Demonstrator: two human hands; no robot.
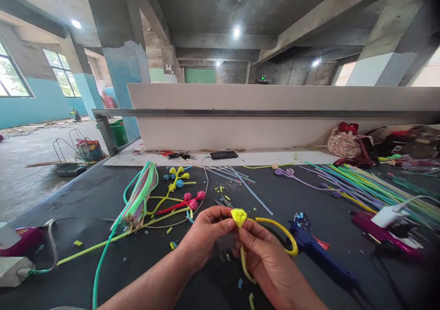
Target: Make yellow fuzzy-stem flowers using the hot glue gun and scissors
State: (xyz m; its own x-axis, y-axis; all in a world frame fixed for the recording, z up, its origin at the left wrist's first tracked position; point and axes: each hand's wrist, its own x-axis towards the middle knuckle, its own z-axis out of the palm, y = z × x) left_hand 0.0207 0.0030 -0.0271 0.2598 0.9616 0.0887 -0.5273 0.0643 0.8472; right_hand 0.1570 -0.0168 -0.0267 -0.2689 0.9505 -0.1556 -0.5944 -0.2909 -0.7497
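Note:
Both hands meet in front of me at a small yellow flower (pixel 239 216) with a ruffled head. My left hand (pixel 202 234) pinches it from the left, thumb and fingertips at the base of the head. Just below, my right hand (pixel 261 243) closes its fingers round the pale yellow stem (pixel 244 262), which hangs down and curves. Scissors (pixel 225 201) lie behind the fingers, partly hidden. A thicker yellow stem (pixel 288 232) curves out beside the right hand. To the right rests a dark blue glue gun (pixel 318 250).
A bundle of coloured stems (pixel 140 195) lies left, near yellow-blue flowers (pixel 177 179) and a pink flower sprig (pixel 189 201). More long stems (pixel 371 184) spread right, by a purple power strip (pixel 388 232). A phone (pixel 224 155) and a bag (pixel 345 140) sit along the back.

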